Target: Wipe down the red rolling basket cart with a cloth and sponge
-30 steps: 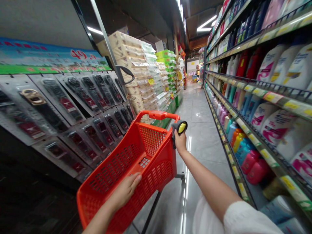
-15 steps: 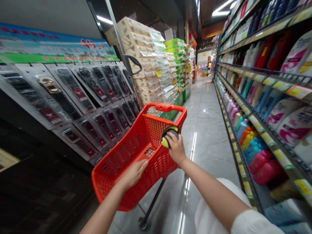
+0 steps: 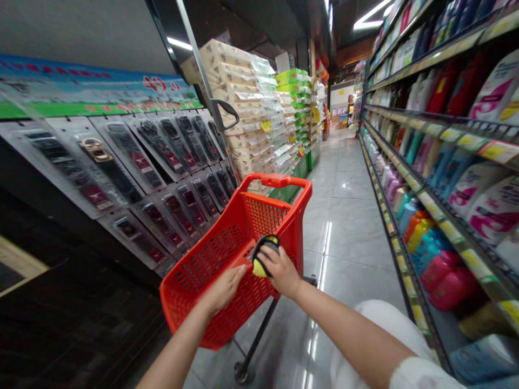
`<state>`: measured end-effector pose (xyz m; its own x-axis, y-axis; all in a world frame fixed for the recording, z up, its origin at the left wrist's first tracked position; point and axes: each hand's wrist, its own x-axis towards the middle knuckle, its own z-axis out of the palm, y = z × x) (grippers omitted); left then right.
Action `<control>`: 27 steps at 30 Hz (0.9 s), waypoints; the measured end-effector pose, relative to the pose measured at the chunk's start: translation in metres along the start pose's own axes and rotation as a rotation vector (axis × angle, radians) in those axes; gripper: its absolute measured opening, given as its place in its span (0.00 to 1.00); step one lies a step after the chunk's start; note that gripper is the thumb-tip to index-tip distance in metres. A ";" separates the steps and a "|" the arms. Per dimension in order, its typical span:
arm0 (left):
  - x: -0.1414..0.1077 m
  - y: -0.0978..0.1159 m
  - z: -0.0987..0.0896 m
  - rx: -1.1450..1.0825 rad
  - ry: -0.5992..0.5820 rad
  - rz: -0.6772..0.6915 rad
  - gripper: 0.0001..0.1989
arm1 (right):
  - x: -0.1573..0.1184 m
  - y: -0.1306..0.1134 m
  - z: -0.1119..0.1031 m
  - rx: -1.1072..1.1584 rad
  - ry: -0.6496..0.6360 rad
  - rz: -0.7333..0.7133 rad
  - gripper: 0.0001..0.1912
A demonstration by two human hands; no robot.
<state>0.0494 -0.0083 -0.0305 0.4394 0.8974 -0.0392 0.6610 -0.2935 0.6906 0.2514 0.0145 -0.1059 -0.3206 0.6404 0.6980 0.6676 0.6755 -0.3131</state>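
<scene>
Packs (image 3: 248, 139) stood beyond the perforated red cart (image 3: 300, 229), bottles (image 3: 453, 293) rightward. The right hand (image 3: 286, 274) curled its fingers round a black-and-yellow item (image 3: 258, 269); the left hand (image 3: 223, 290) met the cart, grip unclear.

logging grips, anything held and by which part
Right hand: yellow-and-black object, fingers across its middle. Left hand: on near side of shopping cart, grip unclear.

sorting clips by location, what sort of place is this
Probably a supermarket: a red shopping cart, shelves of bottles edged with price labels, and packages hanging under a 49.9 sign.
</scene>
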 end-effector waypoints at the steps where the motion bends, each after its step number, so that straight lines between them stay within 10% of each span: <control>1: 0.000 -0.001 -0.001 -0.012 -0.006 0.014 0.28 | -0.002 -0.004 0.004 0.019 -0.021 -0.048 0.32; 4: -0.004 -0.004 -0.006 -0.001 0.001 0.011 0.27 | 0.004 0.013 -0.007 0.056 0.093 0.006 0.29; 10: 0.005 0.000 -0.014 0.112 0.022 -0.072 0.32 | 0.039 0.095 -0.061 0.104 0.820 0.491 0.26; 16: 0.055 0.020 0.003 -0.057 -0.036 0.084 0.33 | 0.040 0.094 -0.029 0.321 0.635 0.410 0.30; 22: 0.070 0.016 0.008 -0.146 -0.090 0.093 0.31 | -0.006 0.072 0.047 0.526 0.683 0.765 0.34; 27: 0.074 0.014 0.008 -0.175 -0.091 0.085 0.34 | 0.020 0.068 0.021 0.511 0.676 0.632 0.31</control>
<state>0.0956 0.0516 -0.0294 0.5470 0.8364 -0.0353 0.5074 -0.2978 0.8086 0.2764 0.0813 -0.1270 0.5323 0.6986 0.4781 0.1703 0.4648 -0.8689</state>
